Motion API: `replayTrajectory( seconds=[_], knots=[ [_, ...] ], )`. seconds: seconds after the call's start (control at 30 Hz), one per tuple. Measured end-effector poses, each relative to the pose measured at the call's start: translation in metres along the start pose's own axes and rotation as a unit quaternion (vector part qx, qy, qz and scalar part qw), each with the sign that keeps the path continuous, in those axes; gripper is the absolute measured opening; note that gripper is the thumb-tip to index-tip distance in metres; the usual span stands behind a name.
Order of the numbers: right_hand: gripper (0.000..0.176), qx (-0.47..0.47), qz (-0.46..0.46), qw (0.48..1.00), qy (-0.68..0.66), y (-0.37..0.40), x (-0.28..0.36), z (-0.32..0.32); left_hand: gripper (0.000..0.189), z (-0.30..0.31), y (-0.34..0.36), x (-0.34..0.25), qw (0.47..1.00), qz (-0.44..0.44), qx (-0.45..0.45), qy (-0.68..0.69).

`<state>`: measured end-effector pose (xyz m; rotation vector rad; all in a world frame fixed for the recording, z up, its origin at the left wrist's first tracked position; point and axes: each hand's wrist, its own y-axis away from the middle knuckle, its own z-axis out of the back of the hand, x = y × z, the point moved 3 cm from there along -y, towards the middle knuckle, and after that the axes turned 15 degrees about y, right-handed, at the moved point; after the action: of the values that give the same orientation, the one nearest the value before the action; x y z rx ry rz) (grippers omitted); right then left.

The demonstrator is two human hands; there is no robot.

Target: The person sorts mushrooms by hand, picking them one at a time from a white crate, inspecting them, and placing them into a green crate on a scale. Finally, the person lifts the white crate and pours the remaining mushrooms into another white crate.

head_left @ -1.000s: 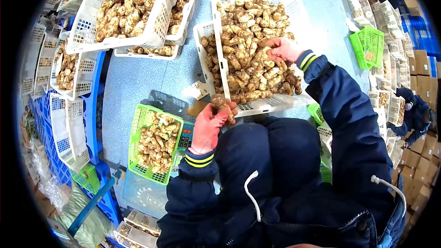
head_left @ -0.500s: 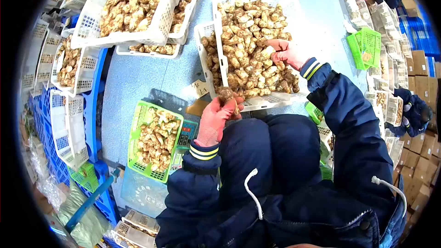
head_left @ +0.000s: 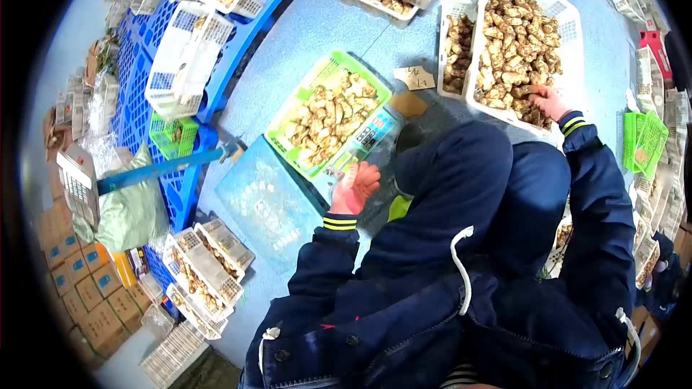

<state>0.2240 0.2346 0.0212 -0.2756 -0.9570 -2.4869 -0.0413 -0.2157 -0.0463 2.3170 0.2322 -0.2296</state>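
Note:
My right hand (head_left: pixel 551 103) reaches over the near edge of a large white crate (head_left: pixel 569 43), its fingertips closed around one of the knobby brown tubers (head_left: pixel 520 91) heaped inside. My left hand (head_left: pixel 355 187) is raised in front of a digital scale (head_left: pixel 371 133), thumb up and fingers loosely curled. No tuber shows in it. Just beyond the left hand, a green basket (head_left: pixel 277 132) holding more pale-brown tubers (head_left: pixel 328 115) rests on the scale. A narrower white crate (head_left: pixel 443 50) of tubers stands against the large crate's left side.
A handwritten card (head_left: pixel 414 78) lies between basket and crates. Blue pallets (head_left: pixel 133 50) carry white crates on the left, beside a blue pole with a display box (head_left: pixel 78 180). Tuber-filled crates (head_left: pixel 198 274) stand lower left. At right are stacked green baskets (head_left: pixel 641 140) and a co-worker (head_left: pixel 663 266).
The view has swung left. My left hand has moved from the large crate to beside the scale, and the tuber it held no longer shows. My right hand stays in the crate, nearer its edge.

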Motion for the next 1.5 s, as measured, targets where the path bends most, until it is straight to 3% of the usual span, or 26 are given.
replayTrajectory(
  seconds=[0.07,0.1,0.13,0.2,0.27,0.3,0.33,0.43,0.47,0.53,0.7,0.9,1.0,1.03,1.07,1.1,1.13,1.2,1.27,1.3,1.33,1.37,1.4,1.43,1.5],
  knots=[
    [0.033,0.075,0.032,0.996,0.030,0.003,-0.003,-0.021,0.044,0.015,0.020,0.012,0.999,-0.006,-0.033,0.021],
    [0.036,0.101,0.106,0.988,-0.047,-0.020,-0.039,-0.050,0.043,0.019,0.027,0.017,0.999,-0.007,-0.045,0.024],
    [0.035,0.127,0.047,0.990,0.033,0.010,-0.002,-0.034,0.041,0.025,0.032,0.020,0.998,-0.008,-0.056,0.027],
    [0.030,0.092,0.112,0.985,-0.090,-0.022,-0.048,-0.056,0.039,0.047,0.031,0.023,0.997,-0.004,-0.056,0.043],
    [0.025,0.173,0.086,0.979,-0.066,-0.041,-0.073,-0.058,0.036,0.079,0.025,0.030,0.995,-0.008,0.001,0.096],
    [0.023,0.127,0.096,0.986,-0.060,-0.036,-0.068,-0.058,0.033,0.078,0.029,0.031,0.994,-0.006,-0.067,0.086],
    [0.021,0.132,0.049,0.989,-0.045,-0.019,-0.051,-0.047,0.033,0.085,0.028,0.034,0.994,-0.007,-0.067,0.085],
    [0.021,0.158,0.073,0.976,-0.128,-0.021,-0.057,-0.051,0.033,0.097,0.025,0.043,0.992,0.017,-0.096,0.083],
    [0.022,0.127,0.047,0.991,-0.017,0.008,-0.023,-0.036,0.034,0.095,0.027,0.045,0.992,0.009,-0.100,0.072],
    [0.021,0.179,0.029,0.976,-0.118,-0.002,-0.037,-0.044,0.034,0.093,0.025,0.045,0.990,0.021,-0.131,0.057],
    [0.016,0.137,0.104,0.977,-0.123,0.000,-0.038,-0.048,0.037,0.083,0.023,0.047,0.992,0.022,-0.124,0.019],
    [0.020,0.119,0.084,0.984,-0.105,-0.003,-0.052,-0.053,0.036,0.073,0.012,0.046,0.993,0.022,-0.118,-0.005],
    [0.027,0.152,0.052,0.982,-0.101,-0.004,-0.056,-0.055,0.032,0.060,0.001,0.035,0.996,-0.011,-0.090,-0.009],
    [0.028,0.124,0.037,0.989,-0.066,0.000,-0.052,-0.055,0.027,0.053,-0.003,0.021,0.990,-0.108,-0.063,-0.057],
    [0.029,0.096,0.021,0.995,-0.030,0.004,-0.050,-0.053,0.022,0.045,-0.009,0.007,0.973,-0.203,-0.035,-0.105],
    [0.030,0.104,0.032,0.993,-0.041,0.005,-0.046,-0.053,0.017,0.039,-0.013,-0.012,0.959,-0.242,-0.053,-0.138],
    [0.030,0.101,0.023,0.994,-0.046,0.005,-0.046,-0.055,0.021,0.035,-0.019,-0.032,0.949,-0.278,0.003,-0.148],
    [0.031,0.123,0.038,0.989,-0.068,0.005,-0.047,-0.054,0.024,0.026,-0.032,-0.059,0.883,-0.363,-0.149,-0.259],
    [0.032,0.125,0.010,0.991,-0.050,0.001,-0.045,-0.059,0.026,0.027,-0.058,-0.079,0.847,-0.436,-0.067,-0.296],
    [0.032,0.091,0.078,0.993,-0.002,-0.004,-0.045,-0.067,0.028,0.008,-0.058,-0.086,0.842,-0.353,-0.115,-0.393],
    [0.032,0.049,0.138,0.988,0.049,-0.004,-0.047,-0.065,0.031,-0.007,-0.061,-0.085,0.799,-0.373,-0.117,-0.458],
    [0.034,0.046,0.172,0.979,0.103,0.004,-0.042,-0.056,0.032,0.019,-0.093,-0.093,0.691,-0.364,-0.081,-0.619],
    [0.035,0.045,0.198,0.966,0.159,0.013,-0.032,-0.049,0.033,-0.020,-0.088,-0.088,0.579,-0.345,-0.088,-0.734],
    [0.038,0.067,0.152,0.971,0.169,0.012,-0.029,-0.050,0.034,-0.005,-0.105,-0.086,0.525,-0.398,-0.056,-0.750],
    [0.042,0.130,0.043,0.981,0.140,0.016,-0.012,-0.046,0.032,-0.002,-0.124,-0.086,0.467,-0.281,-0.075,-0.835]
  ],
)
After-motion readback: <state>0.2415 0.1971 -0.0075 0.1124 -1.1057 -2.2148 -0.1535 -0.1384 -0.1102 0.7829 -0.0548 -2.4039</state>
